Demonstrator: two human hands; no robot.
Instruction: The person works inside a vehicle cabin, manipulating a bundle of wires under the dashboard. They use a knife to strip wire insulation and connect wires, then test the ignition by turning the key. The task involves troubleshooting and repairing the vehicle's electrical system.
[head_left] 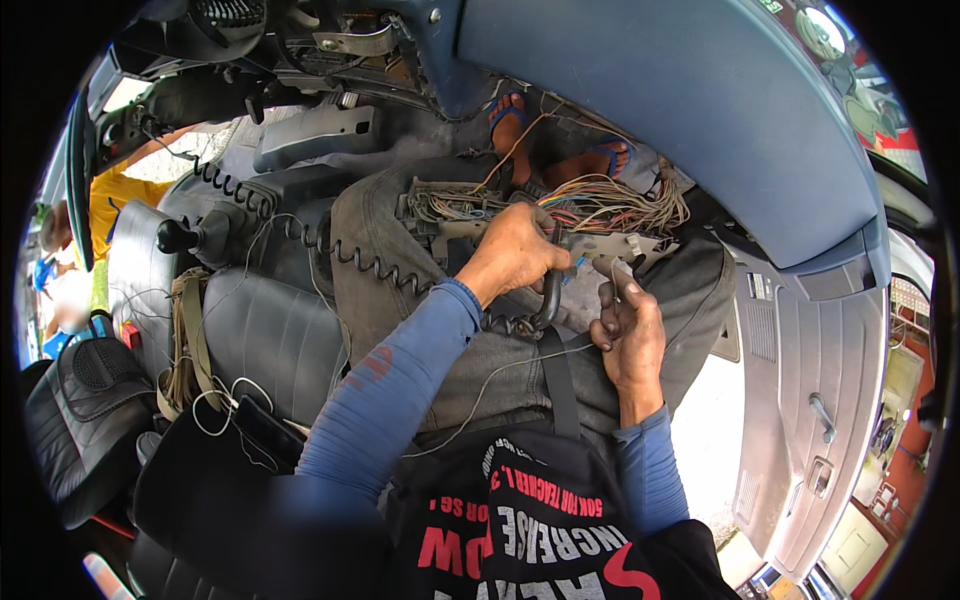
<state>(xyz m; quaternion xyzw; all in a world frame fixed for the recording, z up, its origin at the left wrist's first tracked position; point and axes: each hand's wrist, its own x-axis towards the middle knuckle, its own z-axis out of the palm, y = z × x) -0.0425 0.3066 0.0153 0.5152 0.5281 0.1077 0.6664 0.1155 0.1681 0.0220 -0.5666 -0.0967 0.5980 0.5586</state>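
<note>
Across my lap lies an opened electrical panel (460, 203) with a thick bundle of coloured wires (630, 203) spilling from its right side. My left hand (515, 252) is closed at the panel's near edge, thumb and fingers pinched; what they grip is hidden. A black coiled cord (370, 265) stretches over my leg, and its thick curved end (550, 298) rises beside those fingers. A small blue piece (579, 263) shows just right of the thumb. My right hand (632, 335) is curled, palm up, around a thin pale wire (500, 372) that trails left across my lap.
I sit in a vehicle, with a blue-grey dashboard panel (680, 110) ahead and an open door (800, 400) at right. A gear lever (178, 237), grey seat (275, 330) and white cable (222, 393) lie left. Feet in blue sandals (510, 108) stand beyond the panel.
</note>
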